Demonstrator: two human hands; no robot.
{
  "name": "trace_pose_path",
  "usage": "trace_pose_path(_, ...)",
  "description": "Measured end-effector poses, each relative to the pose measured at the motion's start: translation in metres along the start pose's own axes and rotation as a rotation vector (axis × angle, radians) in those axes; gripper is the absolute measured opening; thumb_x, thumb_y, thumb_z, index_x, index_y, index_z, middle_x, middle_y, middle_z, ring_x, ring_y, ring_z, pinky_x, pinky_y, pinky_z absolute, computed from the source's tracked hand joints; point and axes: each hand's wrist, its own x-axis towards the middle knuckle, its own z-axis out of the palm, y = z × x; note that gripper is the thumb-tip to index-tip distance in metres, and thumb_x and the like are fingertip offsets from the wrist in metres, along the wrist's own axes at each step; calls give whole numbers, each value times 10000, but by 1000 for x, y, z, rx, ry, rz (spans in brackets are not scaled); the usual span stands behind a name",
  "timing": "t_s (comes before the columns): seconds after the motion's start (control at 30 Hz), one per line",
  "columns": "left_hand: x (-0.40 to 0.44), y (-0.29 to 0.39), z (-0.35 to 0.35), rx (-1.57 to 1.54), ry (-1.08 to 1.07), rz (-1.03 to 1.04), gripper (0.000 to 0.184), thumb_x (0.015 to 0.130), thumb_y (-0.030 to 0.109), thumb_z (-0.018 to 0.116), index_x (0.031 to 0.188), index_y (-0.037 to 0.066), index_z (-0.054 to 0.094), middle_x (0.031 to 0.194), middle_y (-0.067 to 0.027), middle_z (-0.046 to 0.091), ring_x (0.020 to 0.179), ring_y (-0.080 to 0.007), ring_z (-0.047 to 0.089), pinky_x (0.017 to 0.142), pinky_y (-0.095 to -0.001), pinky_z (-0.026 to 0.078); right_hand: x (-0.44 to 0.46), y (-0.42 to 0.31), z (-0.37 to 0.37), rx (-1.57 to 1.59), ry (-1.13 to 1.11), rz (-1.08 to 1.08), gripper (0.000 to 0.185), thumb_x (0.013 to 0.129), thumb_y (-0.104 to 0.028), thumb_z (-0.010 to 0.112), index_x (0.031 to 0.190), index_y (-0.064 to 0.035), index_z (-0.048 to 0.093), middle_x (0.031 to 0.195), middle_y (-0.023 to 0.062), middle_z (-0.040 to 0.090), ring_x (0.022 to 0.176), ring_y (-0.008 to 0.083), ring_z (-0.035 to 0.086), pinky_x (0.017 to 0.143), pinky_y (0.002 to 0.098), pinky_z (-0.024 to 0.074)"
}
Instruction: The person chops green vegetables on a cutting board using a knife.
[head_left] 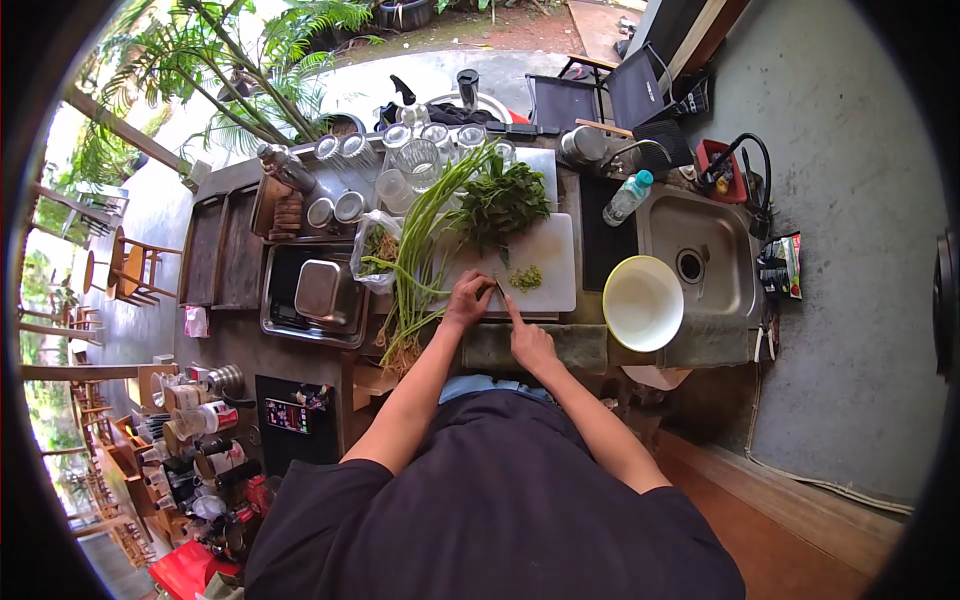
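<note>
While both hands work at the front edge of the white cutting board (557, 240), bare board lies to the right of the small chopped green pieces (526, 278). The right hand (533, 345) is closed around a knife (500, 288), index finger extended forward along it. The left hand (470, 298) is beside the blade with its fingers curled; whether it grips a stem cannot be determined.

The leafy greens (505, 205) rest on the rear part of the board, ahead of the hands. Long green stems (415, 260) run along the left side of the board, their rooted ends reaching the front of the counter (228, 345). A folded cloth (535, 348) lies along the front edge, below the board.

To the right, a dark mat (603, 235) separates the board from the metal sink (718, 225). A gray wall (830, 300) bounds the room on that side; the left side opens toward wooden chairs (130, 268).

A white bowl (643, 303) with a yellow-green rim limits movement to the right of the right hand. A plastic bag (372, 268) and a metal tray (313, 335) occupy the left. Glassware (418, 165) stands behind the stems; a bottle (628, 198) stands near the sink.
</note>
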Motion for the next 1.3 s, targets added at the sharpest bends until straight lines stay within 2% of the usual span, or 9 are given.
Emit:
trace_pose_path(0.3, 1, -1, 2, -3, 11, -1, 136, 771, 18, 737, 899, 25, 691, 907, -133, 642, 913, -349, 621, 796, -415, 507, 23, -4, 5, -11, 89, -70, 790, 940, -152, 485, 1606, -306, 91, 745, 286, 663, 736, 493, 666, 719, 626, 521)
trace_pose_path(0.5, 1, 0, 0, -1, -4, -6, 144, 771, 22, 739, 905, 28, 687, 906, -133, 637, 898, -353, 616, 785, -418, 505, 24, -3, 12, -24, 143, -92, 806, 938, -149, 497, 1613, -229, 64, 739, 289, 662, 718, 486, 668, 704, 611, 530)
trace_pose_path(0.67, -1, -2, 1, 4, 17, 9, 124, 775, 23, 737, 891, 41, 695, 895, -130, 632, 886, -348, 618, 774, -415, 508, 10, 0, 2, -18, 111, -31, 830, 922, -145, 515, 1617, -197, 65, 751, 277, 665, 726, 460, 678, 702, 598, 538)
trace_pose_path(0.9, 0, -1, -1, -2, -3, 13, 118, 771, 18, 736, 880, 48, 703, 896, -126, 627, 899, -337, 621, 789, -410, 513, 1, 9, -2, 16, 110, 48, 803, 938, -173, 511, 1615, -212, 81, 780, 284, 671, 745, 480, 673, 752, 614, 529)
trace_pose_path(1.0, 0, 1, -4, 23, -37, 16, 128, 773, 18, 725, 895, 55, 715, 926, -122, 628, 924, -332, 614, 804, -417, 512, -2, 8, -11, 40, 76, 34, 773, 948, -186, 500, 1612, -214, 105, 787, 290, 671, 753, 490, 669, 775, 619, 523)
trace_pose_path(1.07, 2, 12, -14, 152, -101, 6, 175, 782, 26, 706, 945, 82, 736, 948, -117, 625, 941, -333, 603, 822, -426, 511, -2, 7, -13, 43, 57, 12, 753, 953, -195, 494, 1609, -209, 125, 810, 307, 672, 773, 502, 667, 789, 625, 517)
trace_pose_path(1.3, -1, 14, -15, 205, -131, -63, 260, 785, 41, 693, 1017, 146, 750, 960, -118, 624, 933, -343, 597, 828, -442, 508, 14, -7, -7, 148, 39, -1, 725, 963, -205, 482, 1602, -194, 140, 850, 344, 666, 820, 527, 659, 809, 635, 504)
